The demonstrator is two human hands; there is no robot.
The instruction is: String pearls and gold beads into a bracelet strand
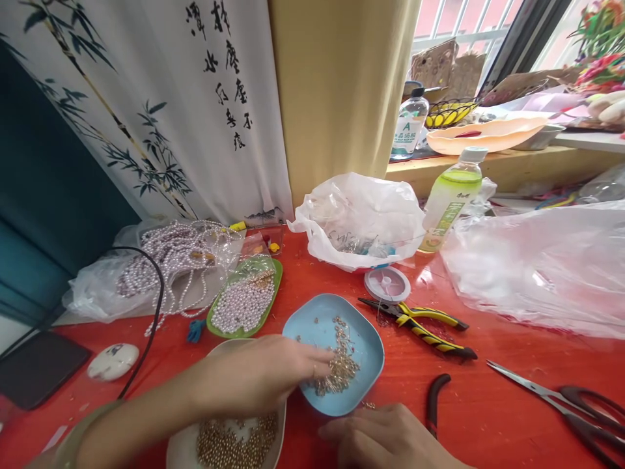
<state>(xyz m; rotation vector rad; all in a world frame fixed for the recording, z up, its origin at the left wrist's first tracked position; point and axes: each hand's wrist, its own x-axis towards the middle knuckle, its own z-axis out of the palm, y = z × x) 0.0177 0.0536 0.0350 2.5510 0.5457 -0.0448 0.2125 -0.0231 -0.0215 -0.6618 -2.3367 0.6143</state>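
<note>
My left hand (273, 368) reaches over a blue dish (303, 326), fingers stretched out and their tips at a heap of small gold-coloured metal findings (342, 371). Under that wrist is a pale bowl (280, 433) of gold beads (237, 443), partly covered by my arm. My right hand (385, 436) rests on the red table just in front of the dish, its fingers curled together. Whatever its fingertips may hold is hidden. A few gold bits (368, 405) lie by its knuckles.
Yellow-and-black pliers (415, 319), a clear spool (387, 284), a black curved handle (434, 400) and scissors (551, 394) lie to the right. Behind are a green tray (244, 299) of pearly beads, bead strands (166, 254), a plastic bag (361, 215) and a bottle (452, 202).
</note>
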